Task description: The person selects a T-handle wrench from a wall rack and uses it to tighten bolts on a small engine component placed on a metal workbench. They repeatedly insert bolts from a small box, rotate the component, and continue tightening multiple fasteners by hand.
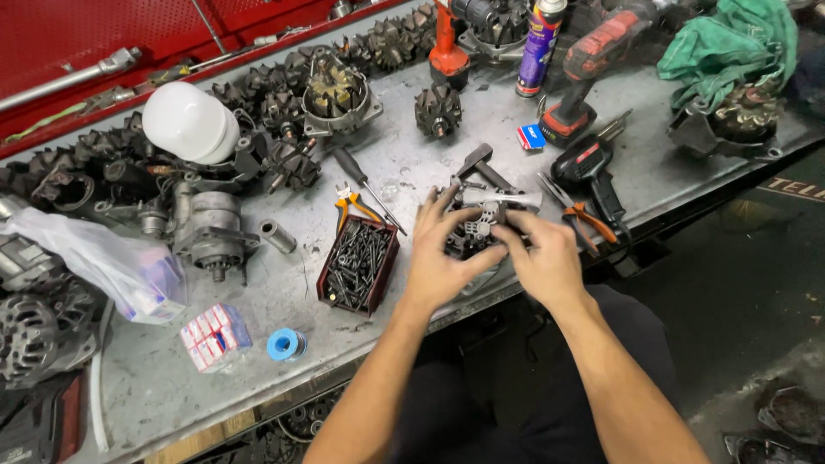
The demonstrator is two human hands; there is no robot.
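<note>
Both my hands hold a dark alternator part [478, 225] with a pale plastic piece on top, resting on the grey metal workbench [284, 283] near its front edge. My left hand [443, 253] wraps its left side, fingers curled over the top. My right hand [541, 258] grips its right side, thumb pressed on it. A red box of dark screws [357, 265] lies just left of my left hand. A hammer-like tool [481, 167] sits right behind the part.
Orange-handled pliers [351, 204], a screwdriver [365, 185], another pair of pliers [580, 210], a soldering gun [593, 167], a red drill [589, 64], a spray can [539, 43], several rotors and alternators [206, 228], a white bulb [189, 122], a blue solder spool [284, 344], a green rag [730, 43].
</note>
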